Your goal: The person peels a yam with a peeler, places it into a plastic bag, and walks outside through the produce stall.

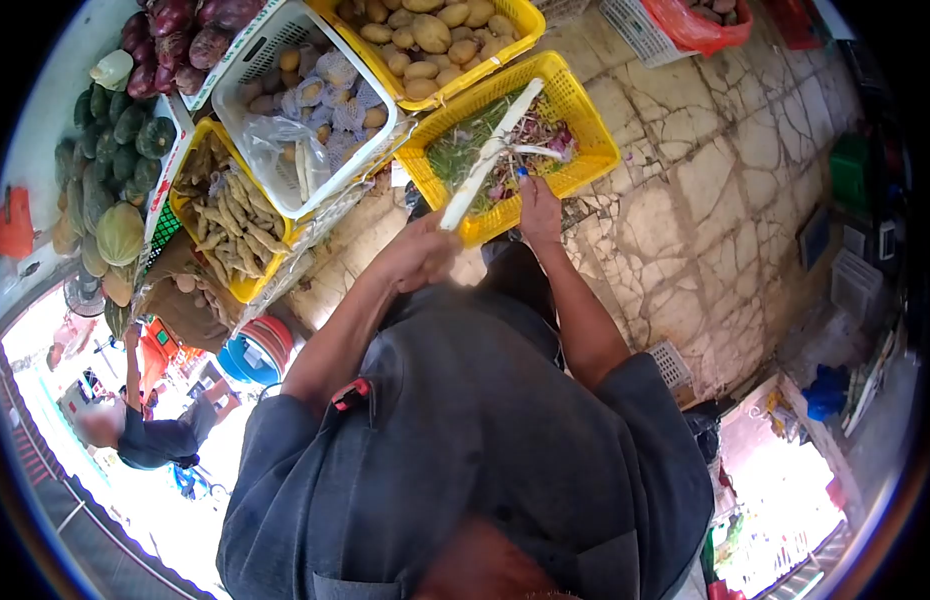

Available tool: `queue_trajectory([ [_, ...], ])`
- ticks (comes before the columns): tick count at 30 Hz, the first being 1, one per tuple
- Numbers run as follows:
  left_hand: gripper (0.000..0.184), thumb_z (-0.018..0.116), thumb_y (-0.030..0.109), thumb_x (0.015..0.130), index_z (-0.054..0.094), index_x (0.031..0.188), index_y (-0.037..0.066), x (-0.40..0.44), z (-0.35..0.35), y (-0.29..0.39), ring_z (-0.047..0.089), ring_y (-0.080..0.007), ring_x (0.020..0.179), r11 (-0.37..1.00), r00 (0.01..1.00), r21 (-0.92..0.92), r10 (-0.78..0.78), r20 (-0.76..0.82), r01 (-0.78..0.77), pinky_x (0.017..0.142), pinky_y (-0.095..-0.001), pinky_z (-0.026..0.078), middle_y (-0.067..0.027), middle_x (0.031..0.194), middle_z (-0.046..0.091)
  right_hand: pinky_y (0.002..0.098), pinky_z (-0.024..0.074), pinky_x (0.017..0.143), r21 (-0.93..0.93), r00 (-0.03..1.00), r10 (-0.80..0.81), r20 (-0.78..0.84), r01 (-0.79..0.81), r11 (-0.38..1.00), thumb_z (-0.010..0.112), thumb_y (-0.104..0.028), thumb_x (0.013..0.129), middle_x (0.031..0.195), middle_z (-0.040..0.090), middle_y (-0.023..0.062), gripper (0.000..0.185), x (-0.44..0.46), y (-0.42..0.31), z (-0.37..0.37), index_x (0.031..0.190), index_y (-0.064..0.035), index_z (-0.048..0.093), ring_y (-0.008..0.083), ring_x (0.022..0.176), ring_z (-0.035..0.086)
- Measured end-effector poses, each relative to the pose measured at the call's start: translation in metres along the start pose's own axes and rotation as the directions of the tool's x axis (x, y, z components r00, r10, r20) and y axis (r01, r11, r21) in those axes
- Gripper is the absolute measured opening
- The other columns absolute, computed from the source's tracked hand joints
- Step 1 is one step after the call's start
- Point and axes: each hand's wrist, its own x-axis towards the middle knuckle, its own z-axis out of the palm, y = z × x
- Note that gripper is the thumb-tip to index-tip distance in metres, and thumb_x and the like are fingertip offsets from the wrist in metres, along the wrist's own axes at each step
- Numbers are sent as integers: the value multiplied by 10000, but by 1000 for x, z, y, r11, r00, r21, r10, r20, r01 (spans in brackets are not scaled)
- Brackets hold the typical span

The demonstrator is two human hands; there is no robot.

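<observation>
A long, pale white vegetable stalk (493, 150) runs diagonally over a yellow plastic crate (600, 165). My left hand (422, 250) is closed around its lower end. My right hand (541, 210) is closed near the crate's front edge, with a small blue piece (522, 172) showing at its fingertips; the rest of what it holds cannot be made out. A short pale piece (545, 153) sticks out sideways beside the stalk, and I cannot tell whether it joins it. Green and purplish trimmings (455, 150) lie in the crate below.
Crates of potatoes (430, 35), net-wrapped produce (335, 75) and long brown roots (235, 220) stand to the left and behind. Red onions (175, 45) and green gourds (115, 140) are farther left. Cracked stone paving (685, 210) lies right. Another person (155, 435) is at lower left.
</observation>
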Motion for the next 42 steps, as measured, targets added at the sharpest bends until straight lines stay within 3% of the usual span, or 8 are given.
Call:
queue_trajectory([
  [9, 298, 609, 210, 980, 525, 1193, 20, 9, 0, -4, 560, -156, 540, 995, 998, -93, 41, 40, -38, 408, -262, 432, -96, 801, 594, 489, 523, 710, 1, 949, -72, 306, 76, 997, 553, -270, 998, 884, 677, 222, 243, -73, -59, 1, 1086, -62, 646, 413, 832, 668],
  [16, 288, 622, 180, 963, 519, 1167, 5, 11, -5, -8, 558, -158, 544, 999, 993, -23, 39, 110, -36, 422, -273, 443, -95, 814, 583, 440, 542, 690, -111, 886, -352, 303, 399, 910, 517, -205, 1012, 827, 664, 170, 200, -71, -58, -5, 1053, -52, 639, 375, 800, 669],
  [19, 286, 624, 169, 955, 523, 1164, 3, 0, 2, 2, 554, -156, 543, 1000, 991, 24, -4, 131, 1, 425, -276, 444, -90, 831, 582, 440, 548, 685, -205, 983, -120, 142, 147, 968, 517, -219, 1024, 803, 672, 168, 213, -44, -9, 3, 1026, -54, 651, 380, 758, 670],
  [22, 299, 610, 165, 960, 516, 1195, 6, -9, 6, -2, 547, -151, 534, 996, 991, -95, 14, 129, -2, 430, -272, 443, -88, 861, 582, 447, 545, 675, 31, 994, -42, -101, 46, 998, 519, -254, 1033, 828, 678, 191, 248, -18, -3, -11, 1021, -47, 654, 392, 760, 674],
  [29, 272, 560, 251, 1014, 506, 1180, 42, 1, 1, -16, 540, -151, 638, 982, 997, -178, -72, -3, 70, 451, -255, 429, -75, 914, 575, 420, 497, 635, 70, 992, -89, 90, 82, 994, 569, -251, 1014, 759, 639, 198, 245, -65, -30, -1, 1066, -22, 638, 354, 698, 649],
  [32, 274, 564, 275, 1019, 511, 1168, 51, 7, -2, -15, 537, -149, 664, 980, 999, -195, -47, -26, 41, 458, -255, 434, -73, 924, 573, 420, 499, 632, -31, 926, -337, 172, 347, 938, 584, -209, 1002, 754, 631, 206, 205, -83, -36, 6, 1051, -16, 632, 365, 692, 648],
  [35, 258, 580, 249, 1010, 506, 1174, 65, 9, -7, -19, 529, -136, 645, 967, 998, -254, -9, 56, 23, 459, -254, 437, -68, 906, 564, 467, 513, 646, 58, 953, -185, 240, 177, 983, 596, -238, 981, 802, 657, 192, 197, -90, -39, 9, 1056, -61, 641, 385, 761, 662],
  [42, 276, 584, 162, 985, 476, 1219, 64, -1, 8, -1, 480, -116, 518, 1000, 998, -2, -26, 64, 26, 431, -254, 419, -40, 803, 530, 480, 526, 657, -136, 963, -198, 184, 224, 965, 581, -282, 992, 810, 666, 191, 225, -50, 1, 14, 1087, -85, 630, 396, 769, 666],
])
